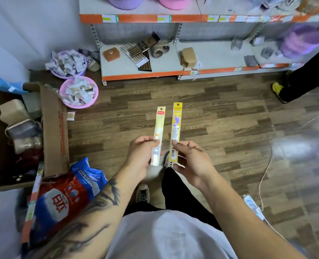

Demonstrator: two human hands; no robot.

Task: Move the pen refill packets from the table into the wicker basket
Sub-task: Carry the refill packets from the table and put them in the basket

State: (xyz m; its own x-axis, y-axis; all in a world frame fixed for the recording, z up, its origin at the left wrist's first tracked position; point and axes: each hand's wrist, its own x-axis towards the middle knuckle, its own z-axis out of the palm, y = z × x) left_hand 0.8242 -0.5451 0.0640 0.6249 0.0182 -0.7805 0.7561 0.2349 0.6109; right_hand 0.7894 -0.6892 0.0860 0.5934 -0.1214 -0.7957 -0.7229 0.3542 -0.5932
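My left hand (141, 156) pinches a long white pen refill packet (159, 126) with a red label near its top, holding it upright by its lower part. Beside it my right hand (192, 161) pinches a yellow pen refill packet (176, 124) with purple print, also upright. The two packets stand side by side and apart, above the wooden floor in front of me. No wicker basket and no table are in view.
A metal shelf unit (173, 75) with orange edging stands ahead, holding boxes and tape rolls. Two pink basins (79, 92) of small packets sit on the floor at left. An open cardboard box (54, 131) and a red-blue bag (67, 193) lie at left. Another person's leg (304, 77) is at right.
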